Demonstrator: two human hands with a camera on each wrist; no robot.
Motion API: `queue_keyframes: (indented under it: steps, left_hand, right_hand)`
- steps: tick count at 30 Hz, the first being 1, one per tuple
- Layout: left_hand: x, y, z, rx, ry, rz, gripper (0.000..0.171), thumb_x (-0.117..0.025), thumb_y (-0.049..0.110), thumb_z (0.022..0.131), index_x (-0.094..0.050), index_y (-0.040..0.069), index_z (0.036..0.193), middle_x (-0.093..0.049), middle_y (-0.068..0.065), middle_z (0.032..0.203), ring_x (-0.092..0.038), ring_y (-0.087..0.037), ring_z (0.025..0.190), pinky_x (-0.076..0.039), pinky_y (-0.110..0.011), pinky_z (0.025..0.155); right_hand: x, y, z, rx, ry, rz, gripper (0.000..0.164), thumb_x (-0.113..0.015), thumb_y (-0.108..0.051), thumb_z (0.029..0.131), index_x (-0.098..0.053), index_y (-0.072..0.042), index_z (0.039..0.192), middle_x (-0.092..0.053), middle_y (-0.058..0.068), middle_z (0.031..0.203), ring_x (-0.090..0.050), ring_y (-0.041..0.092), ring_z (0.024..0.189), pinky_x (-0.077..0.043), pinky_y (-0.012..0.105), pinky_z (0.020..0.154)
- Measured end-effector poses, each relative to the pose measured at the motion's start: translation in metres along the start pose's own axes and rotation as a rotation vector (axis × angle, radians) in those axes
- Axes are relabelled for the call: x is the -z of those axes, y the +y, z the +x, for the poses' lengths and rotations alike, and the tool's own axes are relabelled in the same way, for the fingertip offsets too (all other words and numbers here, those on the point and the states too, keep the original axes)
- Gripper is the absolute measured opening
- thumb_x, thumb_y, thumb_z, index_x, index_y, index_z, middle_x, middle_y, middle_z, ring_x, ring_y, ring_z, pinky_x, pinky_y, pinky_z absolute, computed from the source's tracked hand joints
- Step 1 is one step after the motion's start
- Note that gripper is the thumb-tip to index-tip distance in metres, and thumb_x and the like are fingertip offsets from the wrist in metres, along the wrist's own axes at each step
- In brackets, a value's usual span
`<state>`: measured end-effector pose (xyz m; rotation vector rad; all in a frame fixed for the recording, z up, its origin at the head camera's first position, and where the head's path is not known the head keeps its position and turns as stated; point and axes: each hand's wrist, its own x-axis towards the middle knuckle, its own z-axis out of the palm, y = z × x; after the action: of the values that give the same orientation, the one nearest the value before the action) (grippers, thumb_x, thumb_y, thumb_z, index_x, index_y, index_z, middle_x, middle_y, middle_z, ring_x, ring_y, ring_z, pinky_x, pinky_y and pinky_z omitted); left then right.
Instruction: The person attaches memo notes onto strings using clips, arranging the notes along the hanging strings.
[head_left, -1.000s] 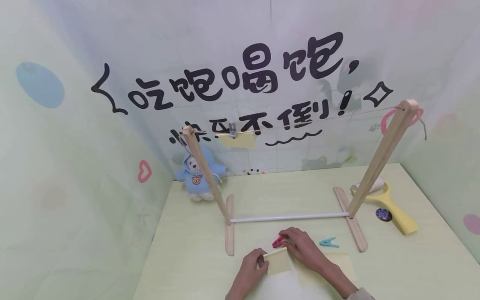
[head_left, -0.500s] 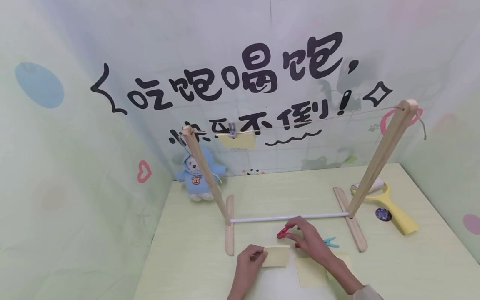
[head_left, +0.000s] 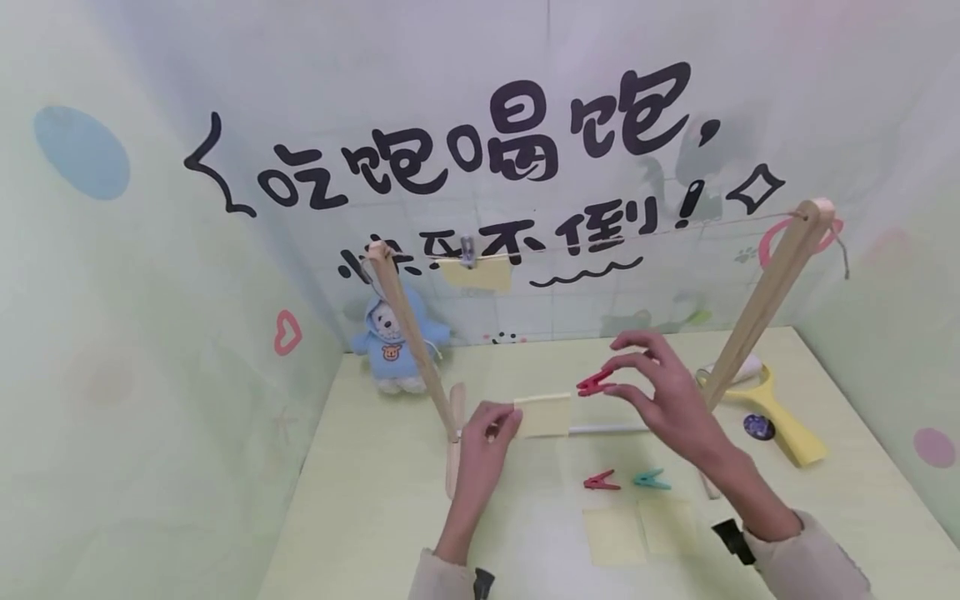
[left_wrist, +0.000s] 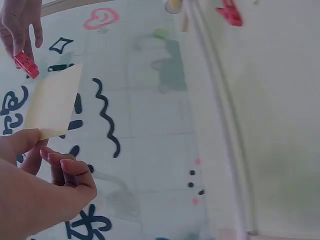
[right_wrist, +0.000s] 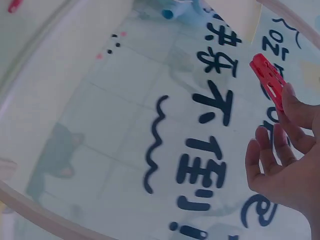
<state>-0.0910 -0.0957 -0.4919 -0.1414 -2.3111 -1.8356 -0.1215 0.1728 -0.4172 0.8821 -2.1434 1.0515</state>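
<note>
My left hand (head_left: 483,437) pinches a small pale yellow paper (head_left: 546,418) by its left edge and holds it up in front of the wooden stand. In the left wrist view, thumb and finger grip a corner of the paper (left_wrist: 55,102). To its right, my right hand (head_left: 667,396) pinches a red clothespin (head_left: 594,383) by its handle ends, its jaws pointing left toward the paper but apart from it. The right wrist view shows thumb and index finger on the clothespin (right_wrist: 269,80). Above, a string (head_left: 558,250) runs between two wooden posts (head_left: 768,304).
A grey clip (head_left: 468,252) holds another yellow paper (head_left: 483,275) on the string. On the table lie a second red clothespin (head_left: 602,481), a teal clothespin (head_left: 651,479) and two yellow papers (head_left: 613,537). A blue plush toy (head_left: 393,350) stands behind-left, a yellow-handled roller (head_left: 787,425) right.
Both hands have risen from the tabletop and moved away from me, carrying the paper and the red clothespin. The other red clothespin and the loose papers are now in plain sight.
</note>
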Motion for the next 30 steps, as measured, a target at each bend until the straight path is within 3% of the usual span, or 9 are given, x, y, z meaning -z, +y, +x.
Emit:
queue_keyframes:
  steps: [3,12,13,15,17,20,21,30]
  left_hand:
    - [-0.001,0.029,0.018,0.009,0.009,-0.020,0.018,-0.071,0.016,0.108,-0.081,0.002,0.114,-0.065,-0.003,0.093,-0.055,-0.006,0.084,-0.047,-0.019,0.079]
    - [0.001,0.085,0.057,-0.122,0.039,-0.043,0.018,-0.073,0.013,0.106,-0.083,-0.002,0.110,-0.066,-0.004,0.080,-0.051,-0.006,0.073,-0.042,-0.019,0.071]
    - [0.000,0.090,0.061,-0.133,0.048,-0.050,0.018,-0.073,0.013,0.106,-0.082,-0.003,0.110,-0.065,-0.003,0.078,-0.050,-0.006,0.071,-0.042,-0.020,0.069]
    - [0.000,0.100,0.068,-0.140,0.053,-0.076,0.019,-0.073,0.014,0.106,-0.082,-0.003,0.109,-0.060,0.002,0.074,-0.049,-0.006,0.068,-0.041,-0.020,0.067]
    - [0.000,0.109,0.074,-0.155,0.049,-0.111,0.020,-0.072,0.014,0.107,-0.081,-0.004,0.109,-0.057,0.004,0.070,-0.049,-0.008,0.064,-0.040,-0.020,0.065]
    - [-0.002,0.121,0.081,-0.169,0.030,-0.170,0.020,-0.071,0.014,0.108,-0.079,-0.004,0.109,-0.054,0.006,0.062,-0.049,-0.011,0.058,-0.037,-0.021,0.060]
    - [-0.003,0.124,0.083,-0.176,0.025,-0.187,0.021,-0.071,0.014,0.108,-0.079,-0.005,0.110,-0.053,0.006,0.060,-0.049,-0.012,0.056,-0.036,-0.022,0.059]
    - [-0.006,0.140,0.090,-0.210,0.031,-0.239,0.022,-0.069,0.012,0.108,-0.077,-0.008,0.114,-0.053,0.010,0.053,-0.051,-0.008,0.050,-0.033,-0.022,0.054]
  right_hand:
    - [0.018,-0.012,0.019,0.069,0.023,-0.013,0.049,-0.064,-0.047,0.106,-0.078,0.000,0.105,-0.062,0.022,0.125,-0.057,0.029,0.121,-0.039,0.011,0.100]
    - [0.055,-0.046,0.069,0.211,0.103,-0.079,0.056,-0.061,-0.050,0.110,-0.080,0.003,0.102,-0.064,0.024,0.121,-0.059,0.031,0.117,-0.040,0.012,0.102]
    - [0.058,-0.048,0.074,0.220,0.106,-0.086,0.055,-0.062,-0.048,0.110,-0.080,0.004,0.102,-0.064,0.025,0.122,-0.059,0.033,0.118,-0.040,0.012,0.103]
    - [0.064,-0.052,0.085,0.235,0.109,-0.102,0.035,-0.075,-0.030,0.106,-0.080,0.005,0.102,-0.064,0.026,0.123,-0.059,0.036,0.119,-0.039,0.012,0.105]
    - [0.069,-0.057,0.096,0.249,0.114,-0.124,0.017,-0.086,-0.007,0.093,-0.079,0.006,0.103,-0.064,0.027,0.123,-0.059,0.039,0.120,-0.038,0.012,0.107]
    - [0.074,-0.063,0.113,0.270,0.135,-0.144,0.041,-0.093,0.020,0.066,-0.079,0.006,0.101,-0.065,0.028,0.122,-0.059,0.042,0.121,-0.037,0.016,0.108]
    - [0.074,-0.064,0.118,0.275,0.147,-0.153,0.043,-0.094,0.021,0.063,-0.079,0.006,0.101,-0.065,0.028,0.121,-0.059,0.043,0.121,-0.037,0.017,0.108]
    - [0.077,-0.067,0.155,0.302,0.163,-0.216,0.028,-0.092,0.016,0.075,-0.080,0.007,0.099,-0.068,0.024,0.121,-0.060,0.044,0.127,-0.039,0.031,0.105]
